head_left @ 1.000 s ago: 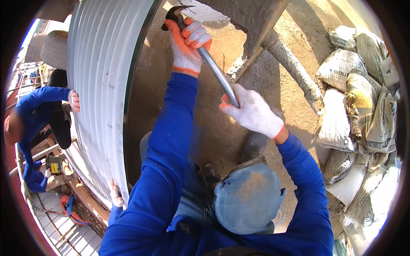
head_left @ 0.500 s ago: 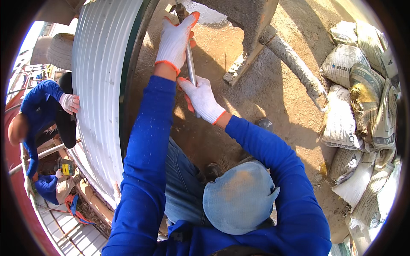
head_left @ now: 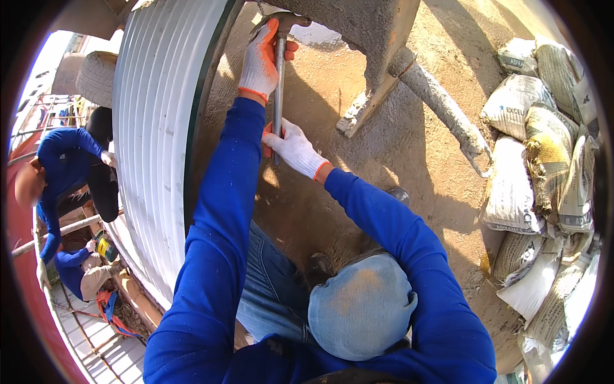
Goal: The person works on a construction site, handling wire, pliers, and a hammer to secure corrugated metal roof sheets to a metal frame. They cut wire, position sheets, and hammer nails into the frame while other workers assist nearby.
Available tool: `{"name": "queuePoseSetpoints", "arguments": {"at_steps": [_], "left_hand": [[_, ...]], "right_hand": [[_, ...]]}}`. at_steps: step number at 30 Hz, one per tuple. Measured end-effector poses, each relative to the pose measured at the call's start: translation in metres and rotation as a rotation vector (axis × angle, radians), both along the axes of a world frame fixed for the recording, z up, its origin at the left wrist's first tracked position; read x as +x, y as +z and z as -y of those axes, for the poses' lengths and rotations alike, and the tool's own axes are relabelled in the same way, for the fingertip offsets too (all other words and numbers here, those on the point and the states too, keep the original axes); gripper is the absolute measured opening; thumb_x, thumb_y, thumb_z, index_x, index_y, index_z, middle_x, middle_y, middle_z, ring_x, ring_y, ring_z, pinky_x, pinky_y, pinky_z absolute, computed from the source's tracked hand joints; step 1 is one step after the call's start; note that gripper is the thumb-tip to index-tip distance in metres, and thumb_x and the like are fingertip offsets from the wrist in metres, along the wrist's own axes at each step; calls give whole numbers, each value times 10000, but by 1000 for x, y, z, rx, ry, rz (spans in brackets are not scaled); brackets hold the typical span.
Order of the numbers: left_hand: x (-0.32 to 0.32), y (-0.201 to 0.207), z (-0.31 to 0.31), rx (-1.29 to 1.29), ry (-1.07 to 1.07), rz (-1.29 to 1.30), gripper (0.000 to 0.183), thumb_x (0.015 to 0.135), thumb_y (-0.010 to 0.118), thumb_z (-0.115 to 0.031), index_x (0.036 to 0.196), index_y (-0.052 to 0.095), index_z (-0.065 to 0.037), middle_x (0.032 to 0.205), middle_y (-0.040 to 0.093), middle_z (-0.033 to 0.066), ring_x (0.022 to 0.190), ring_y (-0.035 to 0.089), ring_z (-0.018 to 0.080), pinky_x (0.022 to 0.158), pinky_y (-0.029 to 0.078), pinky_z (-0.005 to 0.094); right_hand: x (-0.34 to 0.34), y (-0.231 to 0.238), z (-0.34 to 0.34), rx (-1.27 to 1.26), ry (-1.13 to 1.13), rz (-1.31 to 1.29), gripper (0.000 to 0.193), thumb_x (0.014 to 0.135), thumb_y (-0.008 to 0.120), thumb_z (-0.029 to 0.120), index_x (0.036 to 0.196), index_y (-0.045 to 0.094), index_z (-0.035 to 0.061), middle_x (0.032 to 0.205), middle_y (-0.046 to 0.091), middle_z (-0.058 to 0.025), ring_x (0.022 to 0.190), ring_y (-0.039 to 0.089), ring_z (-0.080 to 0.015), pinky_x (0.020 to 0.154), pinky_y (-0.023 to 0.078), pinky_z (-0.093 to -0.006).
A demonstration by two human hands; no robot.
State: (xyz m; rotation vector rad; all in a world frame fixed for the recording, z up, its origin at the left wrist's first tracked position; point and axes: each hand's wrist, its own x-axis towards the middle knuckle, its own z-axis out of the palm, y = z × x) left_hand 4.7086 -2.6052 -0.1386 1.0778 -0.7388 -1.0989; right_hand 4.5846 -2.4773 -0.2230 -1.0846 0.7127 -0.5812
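A claw hammer (head_left: 279, 96) with a metal shaft stands nearly upright in the head view, its head at the top. My left hand (head_left: 261, 67), in a white glove with orange fingertips, grips the shaft just under the head. Lower down, my gloved right hand (head_left: 295, 150) closes around the shaft near its bottom end. The hammer's head is close to the lower edge of a cement-crusted metal piece (head_left: 377, 25). To the left of my left arm rises a white corrugated sheet (head_left: 157, 128) with a dark green edge.
Filled sacks (head_left: 511, 185) are piled along the right. A crusted pole (head_left: 441, 96) slants over the dusty floor (head_left: 396, 153). Beyond the sheet at left, one person (head_left: 67, 150) in blue crouches by scaffold bars; another person (head_left: 77, 269) below handles a dark bucket (head_left: 107, 248).
My left hand's fingers have closed in around the hammer's shaft, and its head shows more. The right hand has shifted slightly left and down. The lower person's bucket has tilted.
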Motion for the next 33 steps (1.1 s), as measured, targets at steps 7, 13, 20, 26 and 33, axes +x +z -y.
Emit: {"name": "queuePoseSetpoints", "arguments": {"at_steps": [7, 13, 20, 26, 33], "left_hand": [[20, 3, -6, 129, 68, 465, 336, 1077, 638, -376, 1152, 742, -65, 775, 746, 77, 614, 646, 124, 547, 483, 276], [34, -10, 7, -4, -11, 581, 324, 1094, 587, -304, 1107, 749, -24, 769, 735, 56, 605, 611, 96, 535, 495, 275], [52, -29, 17, -3, 48, 801, 413, 1106, 558, -355, 970, 749, -15, 711, 711, 78, 553, 629, 141, 508, 492, 305], [26, -47, 29, -146, 306, 611, 489, 1107, 549, -456, 923, 695, -27, 708, 640, 25, 563, 569, 125, 512, 435, 354], [72, -68, 45, -111, 480, 880, 526, 1116, 501, -437, 928, 749, -13, 701, 706, 72, 560, 648, 176, 527, 524, 326]], "right_hand": [[37, -10, 21, -323, 327, -144, 599, 946, 765, 291, 1413, 555, -20, 1245, 729, -219, 1177, 710, -336, 1038, 538, -405], [-25, 12, 177, -162, -395, 94, 979, 954, 814, 369, 1654, 267, -42, 1580, 496, -248, 1387, 567, -320, 1134, 491, -394], [21, 7, 207, 146, -112, 635, 416, 1057, 711, 271, 1421, 605, 100, 1299, 706, -96, 1153, 692, -227, 1003, 558, -401], [21, 2, 228, 80, -127, 484, 424, 1065, 690, 279, 1404, 591, 44, 1318, 690, -121, 1182, 679, -251, 980, 557, -355], [31, 47, 137, 132, -641, 644, 406, 936, 800, 11, 1278, 582, 25, 1016, 729, -82, 843, 728, -172, 691, 641, -314]]}}
